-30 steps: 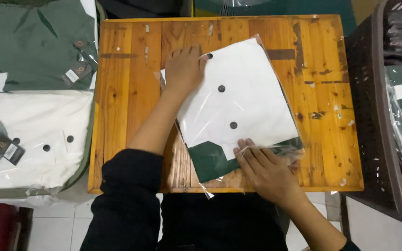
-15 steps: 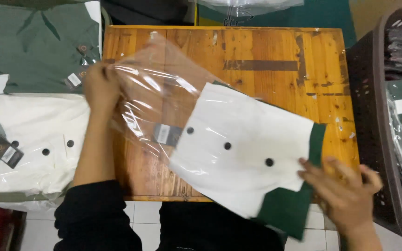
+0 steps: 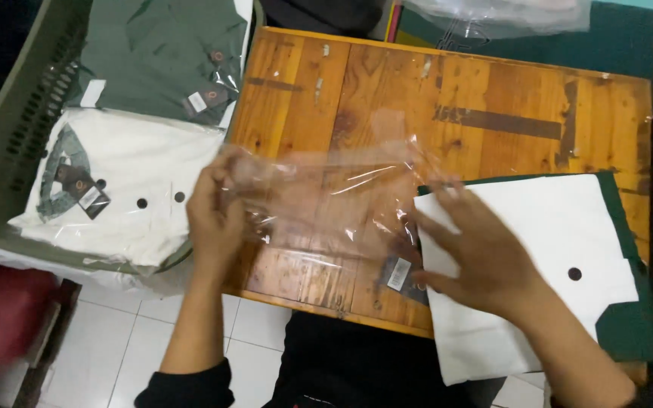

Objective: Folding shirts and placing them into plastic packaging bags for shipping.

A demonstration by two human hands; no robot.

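**Clear bag held open beside a folded white shirt**

A wooden table point(image 3: 493, 98) fills most of the view, with strips of old tape on its top. To its left stands a grey-green crate point(image 3: 9, 143) holding a bagged green shirt point(image 3: 153, 60) and, nearer the person, a bagged white shirt point(image 3: 122, 189) with dark buttons and a tag.

On the table's near right corner lies a folded white shirt point(image 3: 553, 249) with green trim and one dark button showing; its near edge hangs past the table edge. The right hand point(image 3: 485, 257) lies flat on the shirt's left end, fingers spread and not clamped on anything.

A clear plastic bag point(image 3: 326, 196) stretches between the two hands over the table's near left part, reaching the shirt's left edge. The left hand point(image 3: 217, 215) pinches the bag's left end, fingers closed on the film.

A small tag point(image 3: 398, 273) shows just left of the shirt.
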